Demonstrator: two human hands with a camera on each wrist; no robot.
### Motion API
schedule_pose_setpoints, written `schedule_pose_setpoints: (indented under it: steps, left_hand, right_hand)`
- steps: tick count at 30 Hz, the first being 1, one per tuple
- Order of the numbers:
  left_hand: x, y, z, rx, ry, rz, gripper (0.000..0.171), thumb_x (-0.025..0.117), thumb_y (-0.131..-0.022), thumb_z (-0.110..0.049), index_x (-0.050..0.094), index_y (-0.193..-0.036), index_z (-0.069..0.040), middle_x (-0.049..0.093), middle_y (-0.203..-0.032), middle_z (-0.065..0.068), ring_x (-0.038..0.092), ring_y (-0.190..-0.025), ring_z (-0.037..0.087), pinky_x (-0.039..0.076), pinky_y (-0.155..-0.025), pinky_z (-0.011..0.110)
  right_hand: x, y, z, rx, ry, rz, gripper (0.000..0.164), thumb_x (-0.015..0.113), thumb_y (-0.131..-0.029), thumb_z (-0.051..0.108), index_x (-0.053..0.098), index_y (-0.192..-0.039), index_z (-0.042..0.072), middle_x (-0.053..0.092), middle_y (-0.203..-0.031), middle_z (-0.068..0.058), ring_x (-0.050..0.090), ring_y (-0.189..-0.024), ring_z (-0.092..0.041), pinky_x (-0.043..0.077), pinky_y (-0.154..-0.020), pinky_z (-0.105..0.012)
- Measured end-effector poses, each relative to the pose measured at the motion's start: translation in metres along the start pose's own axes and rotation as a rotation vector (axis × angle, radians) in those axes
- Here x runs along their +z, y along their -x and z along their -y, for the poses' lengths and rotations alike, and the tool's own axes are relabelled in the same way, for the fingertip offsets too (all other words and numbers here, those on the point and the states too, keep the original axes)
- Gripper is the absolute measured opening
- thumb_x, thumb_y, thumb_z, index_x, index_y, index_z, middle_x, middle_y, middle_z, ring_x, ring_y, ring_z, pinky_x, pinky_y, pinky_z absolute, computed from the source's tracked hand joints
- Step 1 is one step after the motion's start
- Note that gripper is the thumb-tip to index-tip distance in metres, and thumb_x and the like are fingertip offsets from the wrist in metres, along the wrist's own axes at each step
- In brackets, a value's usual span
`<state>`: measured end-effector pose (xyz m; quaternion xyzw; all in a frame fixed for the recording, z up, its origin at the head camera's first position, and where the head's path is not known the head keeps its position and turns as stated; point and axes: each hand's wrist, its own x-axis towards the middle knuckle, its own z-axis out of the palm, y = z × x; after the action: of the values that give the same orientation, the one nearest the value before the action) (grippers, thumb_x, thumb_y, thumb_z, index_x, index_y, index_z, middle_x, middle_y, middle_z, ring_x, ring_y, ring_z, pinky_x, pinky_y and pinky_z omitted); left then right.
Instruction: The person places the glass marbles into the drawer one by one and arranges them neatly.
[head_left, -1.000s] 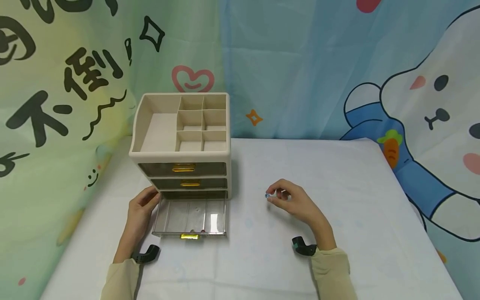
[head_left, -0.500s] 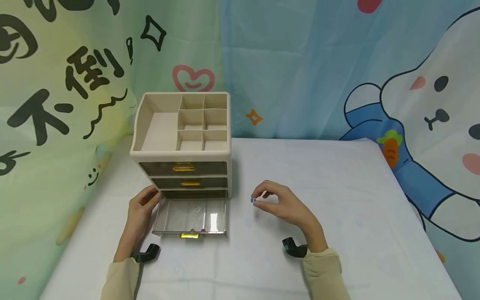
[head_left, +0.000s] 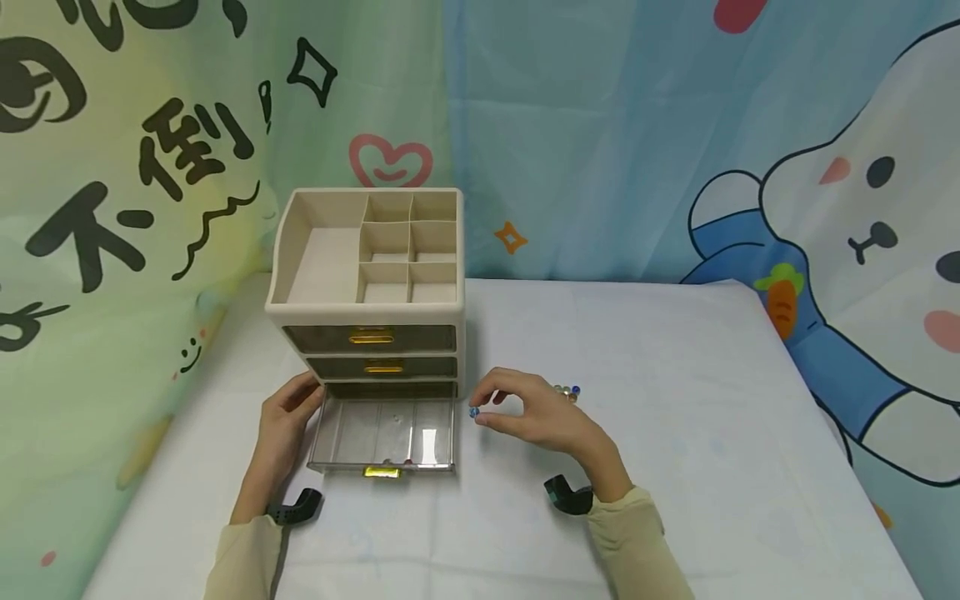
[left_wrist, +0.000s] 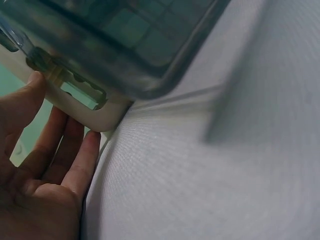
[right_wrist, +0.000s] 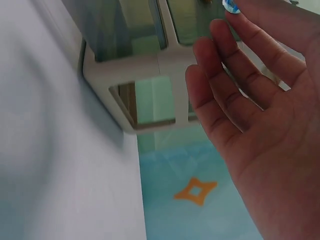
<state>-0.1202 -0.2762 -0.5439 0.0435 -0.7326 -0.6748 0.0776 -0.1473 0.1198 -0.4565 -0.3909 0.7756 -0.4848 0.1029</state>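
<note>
A cream desktop drawer organizer (head_left: 363, 315) stands left of centre in the head view, its clear bottom drawer (head_left: 352, 437) pulled out. Small reddish round bits lie near that drawer's front. My left hand (head_left: 285, 425) holds the organizer's lower left edge; in the left wrist view the thumb is on the front frame and the fingers lie along the side. Just right of the open drawer, my right hand (head_left: 536, 417) pinches a small blue marble (head_left: 474, 412) between thumb and index finger. In the right wrist view the marble (right_wrist: 231, 6) is cut off at the top, the other fingers loosely bent.
Several coloured marbles (head_left: 570, 392) lie on the white tablecloth (head_left: 712, 417) behind my right hand. Two upper drawers with gold handles (head_left: 371, 336) are closed. Open compartments top the organizer. A printed curtain (head_left: 570, 167) hangs behind the table.
My right hand has moved left with the blue marble, toward the open drawer, and the marbles behind it have come into view. My left hand stays at the organizer.
</note>
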Motion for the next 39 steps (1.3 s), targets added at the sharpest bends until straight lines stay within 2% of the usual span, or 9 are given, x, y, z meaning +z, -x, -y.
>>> schedule_pose_setpoints:
  steps: [6,11,13,18,20,25,28,33,39]
  left_hand:
    - [-0.002,0.0,0.001,0.013,0.013,0.007,0.032,0.066,-0.102,-0.006,0.066,-0.133,0.001,0.073,-0.114,-0.017,0.066,-0.107,0.002,0.054,-0.09,0.013]
    - [-0.003,-0.002,-0.001,0.023,0.028,0.001,0.031,0.066,-0.101,-0.004,0.067,-0.132,-0.001,0.073,-0.114,-0.017,0.067,-0.107,0.004,0.054,-0.09,0.014]
    - [-0.003,-0.003,-0.002,0.019,0.036,-0.005,0.031,0.066,-0.101,-0.005,0.068,-0.132,-0.002,0.073,-0.114,-0.016,0.067,-0.108,0.004,0.054,-0.09,0.014]
    - [-0.003,-0.001,-0.002,0.01,0.032,-0.009,0.032,0.066,-0.101,-0.006,0.067,-0.133,-0.002,0.073,-0.114,-0.017,0.066,-0.107,0.003,0.054,-0.09,0.013]
    - [-0.003,-0.001,-0.003,0.012,0.023,-0.009,0.032,0.065,-0.102,-0.006,0.067,-0.133,-0.001,0.073,-0.115,-0.017,0.066,-0.108,0.003,0.054,-0.091,0.013]
    - [-0.002,0.0,-0.002,0.004,0.036,-0.001,0.032,0.065,-0.102,-0.005,0.067,-0.133,-0.002,0.072,-0.116,-0.017,0.066,-0.109,0.003,0.054,-0.091,0.014]
    - [0.0,0.0,-0.002,-0.002,0.043,-0.001,0.03,0.066,-0.101,-0.005,0.069,-0.131,-0.005,0.072,-0.115,-0.017,0.066,-0.108,0.003,0.054,-0.091,0.014]
    - [0.003,0.0,-0.002,-0.008,0.058,-0.012,0.028,0.066,-0.101,-0.003,0.072,-0.126,-0.011,0.073,-0.113,-0.016,0.067,-0.106,0.003,0.054,-0.089,0.014]
    - [0.002,0.0,0.0,0.001,0.058,-0.003,0.028,0.066,-0.1,-0.003,0.071,-0.128,-0.008,0.073,-0.112,-0.016,0.067,-0.105,0.001,0.055,-0.09,0.014]
  right_hand:
    - [0.012,-0.014,0.008,-0.048,0.011,0.05,0.013,0.075,-0.098,0.016,0.07,-0.11,0.015,0.07,-0.108,0.003,0.067,-0.104,-0.023,0.056,-0.095,-0.034]
    - [0.018,-0.027,0.019,-0.045,0.028,0.12,0.015,0.074,-0.098,0.016,0.07,-0.113,0.014,0.07,-0.113,0.003,0.067,-0.107,-0.025,0.056,-0.097,-0.031]
    - [0.02,-0.032,0.021,-0.048,0.046,0.149,0.016,0.073,-0.099,0.017,0.069,-0.115,0.014,0.069,-0.114,0.003,0.067,-0.107,-0.02,0.055,-0.097,-0.029]
    - [0.023,-0.044,0.025,-0.057,0.096,0.224,0.017,0.072,-0.1,0.019,0.069,-0.116,0.014,0.068,-0.116,0.004,0.064,-0.106,-0.009,0.057,-0.097,-0.036]
    - [0.025,-0.049,0.026,-0.065,0.122,0.251,0.016,0.071,-0.101,0.02,0.069,-0.115,0.015,0.068,-0.116,0.004,0.065,-0.107,-0.011,0.057,-0.097,-0.038]
    - [0.028,-0.059,0.023,-0.067,0.178,0.311,0.014,0.07,-0.101,0.022,0.068,-0.114,0.017,0.069,-0.114,0.004,0.068,-0.11,-0.022,0.056,-0.099,-0.032]
    - [0.031,-0.065,0.019,-0.058,0.202,0.345,0.013,0.07,-0.102,0.021,0.068,-0.114,0.016,0.07,-0.113,0.003,0.068,-0.11,-0.021,0.055,-0.098,-0.029]
    - [0.037,-0.074,0.015,-0.07,0.217,0.404,0.013,0.069,-0.102,0.018,0.069,-0.115,0.013,0.071,-0.111,0.002,0.066,-0.104,-0.011,0.058,-0.096,-0.031]
    - [0.045,-0.085,0.012,-0.066,0.261,0.475,0.012,0.068,-0.102,0.018,0.068,-0.113,0.013,0.071,-0.107,0.004,0.063,-0.097,-0.003,0.057,-0.091,-0.025]
